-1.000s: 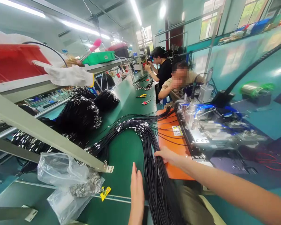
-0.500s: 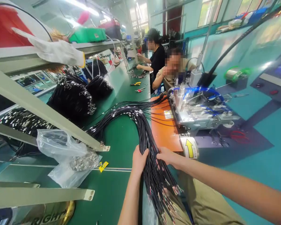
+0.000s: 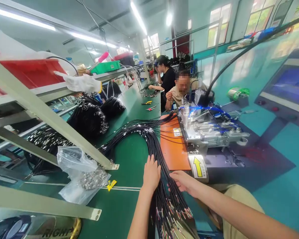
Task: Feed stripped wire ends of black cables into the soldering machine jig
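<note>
A thick bundle of black cables (image 3: 159,156) curves over the green bench and hangs past its front edge. Bare wire ends in several colours show at its lower end. My left hand (image 3: 151,172) lies along the left side of the bundle, fingers stretched out and resting on the cables. On the other side, my right hand (image 3: 185,182) touches the outer cables with its fingers apart and partly bent; some fingertips are hidden behind them. Small light-coloured pieces sit on the cables along the curve.
Right of the bundle, a metal machine (image 3: 209,127) with blue tubes stands by an orange mat (image 3: 173,149). A clear bag of small metal parts (image 3: 93,179) lies left, near a slanted shelf post (image 3: 64,122). Pliers (image 3: 147,103) lie farther back. Two people sit along the bench.
My left hand has loosened from around the bundle and its fingers now lie straight along it. My right hand's fingers have spread a little. The camera view has tilted upward.
</note>
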Demonstrator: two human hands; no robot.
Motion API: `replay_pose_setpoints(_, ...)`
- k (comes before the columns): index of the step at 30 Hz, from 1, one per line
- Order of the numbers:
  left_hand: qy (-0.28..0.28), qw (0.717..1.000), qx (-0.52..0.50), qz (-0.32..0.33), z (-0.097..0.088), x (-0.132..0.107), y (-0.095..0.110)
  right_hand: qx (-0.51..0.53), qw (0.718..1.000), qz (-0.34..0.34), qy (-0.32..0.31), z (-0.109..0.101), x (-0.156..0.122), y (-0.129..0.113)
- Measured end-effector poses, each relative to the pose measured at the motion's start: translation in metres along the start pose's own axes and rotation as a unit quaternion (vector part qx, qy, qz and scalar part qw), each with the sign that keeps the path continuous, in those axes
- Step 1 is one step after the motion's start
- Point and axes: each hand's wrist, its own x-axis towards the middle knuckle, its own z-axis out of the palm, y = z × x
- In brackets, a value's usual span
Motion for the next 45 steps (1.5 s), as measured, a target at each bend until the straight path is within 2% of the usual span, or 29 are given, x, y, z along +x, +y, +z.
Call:
replay_pose_setpoints(4, -0.012, 1.000, 0.014, -0.014, -0.004, 0.005, 0.007, -0.012, 1.000, 0.006, -0.020, 0.006, 0.004, -0.010)
replay_pose_setpoints(7, -0.027, 0.999, 0.024, -0.015, -0.009, -0.004, 0.013, -0.033, 0.999, 0.002, -0.017, 0.009, 0.004, -0.025)
replay_pose_setpoints(11, -0.050, 0.998, 0.029, -0.015, -0.010, -0.032, 0.026, -0.084, 0.996, -0.024, 0.032, 0.007, 0.004, -0.043)
replay_pose_setpoints(15, -0.054, 0.998, 0.016, -0.011, -0.001, -0.058, 0.051, -0.158, 0.983, -0.054, 0.071, 0.003, 0.006, -0.055)
replay_pose_setpoints(19, -0.048, 0.999, 0.006, 0.018, 0.001, -0.068, 0.070, -0.237, 0.960, -0.085, 0.121, -0.010, 0.010, -0.062)
replay_pose_setpoints(23, -0.009, 1.000, 0.006, 0.020, -0.011, -0.049, 0.062, -0.286, 0.942, -0.097, 0.147, -0.028, 0.013, -0.066)
replay_pose_setpoints(27, 0.011, 1.000, 0.022, 0.018, -0.018, 0.001, 0.039, -0.308, 0.937, -0.092, 0.134, -0.033, 0.014, -0.065)
replay_pose_setpoints(31, -0.016, 0.998, 0.035, 0.050, -0.009, 0.051, 0.024, -0.322, 0.932, -0.099, 0.137, -0.031, 0.020, -0.066)
replay_pose_setpoints(34, -0.019, 0.997, 0.037, 0.064, 0.004, 0.067, 0.018, -0.325, 0.926, -0.115, 0.154, -0.034, 0.030, -0.067)
replay_pose_setpoints(37, -0.011, 0.997, 0.026, 0.071, 0.012, 0.066, 0.016, -0.305, 0.932, -0.121, 0.157, -0.037, 0.039, -0.066)
replay_pose_setpoints(40, -0.023, 0.996, 0.001, 0.089, 0.015, 0.054, 0.023, -0.249, 0.953, -0.107, 0.136, -0.038, 0.042, -0.067)
replay_pose_setpoints(45, -0.086, 0.984, -0.053, 0.144, 0.011, 0.013, 0.040, -0.091, 0.995, -0.041, 0.023, -0.045, 0.030, -0.072)
